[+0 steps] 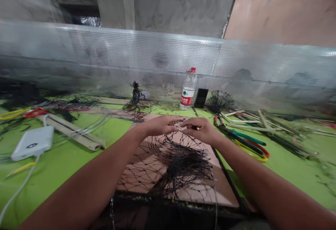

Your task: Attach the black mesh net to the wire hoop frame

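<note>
The black knotted netting (181,167) is looking matt and fibrous, the perforated metal panel (147,55) is gleaming silver, and the green tabletop covering (112,132) is showing a smooth, glossy plastic sheen.

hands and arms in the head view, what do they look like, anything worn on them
The left hand and right hand are bare, with no gloves or rings showing. The left arm and right arm are bare too, with no sleeve, watch or band in view.
</note>
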The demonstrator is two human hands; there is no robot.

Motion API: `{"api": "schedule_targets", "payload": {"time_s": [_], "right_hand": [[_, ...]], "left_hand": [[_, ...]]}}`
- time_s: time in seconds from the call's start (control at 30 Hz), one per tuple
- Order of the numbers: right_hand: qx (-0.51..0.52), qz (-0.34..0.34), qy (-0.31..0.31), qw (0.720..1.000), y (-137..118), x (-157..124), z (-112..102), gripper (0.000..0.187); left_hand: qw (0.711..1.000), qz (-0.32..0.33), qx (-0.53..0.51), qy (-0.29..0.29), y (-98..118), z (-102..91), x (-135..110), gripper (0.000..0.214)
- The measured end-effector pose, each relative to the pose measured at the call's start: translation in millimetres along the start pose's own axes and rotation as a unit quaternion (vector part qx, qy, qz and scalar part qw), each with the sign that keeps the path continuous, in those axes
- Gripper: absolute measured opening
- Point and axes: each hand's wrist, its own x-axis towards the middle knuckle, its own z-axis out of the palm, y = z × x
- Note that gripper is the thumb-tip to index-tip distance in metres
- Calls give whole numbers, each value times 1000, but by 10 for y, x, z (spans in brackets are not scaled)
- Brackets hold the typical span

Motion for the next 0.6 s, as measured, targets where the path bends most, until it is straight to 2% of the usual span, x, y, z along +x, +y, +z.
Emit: {"api": "schedule_targets", "payload": {"time_s": [0.13, 0.27, 0.43, 0.6], "right_hand": [[-34, -92, -79, 992, -18, 7, 26, 21], [-69, -100, -74, 990, 27, 14, 69, 19], [-59, -70, -56, 994, -10, 25, 113, 15], [51, 35, -11, 998, -71, 48, 141, 11]], "left_hand": [[1000, 3, 15, -1, -19, 4, 7, 51], [999, 19, 41, -4, -46, 20, 24, 51], [1000, 15, 19, 2, -26, 41, 35, 53], [998, -59, -11, -1, -6, 70, 28, 57]]}}
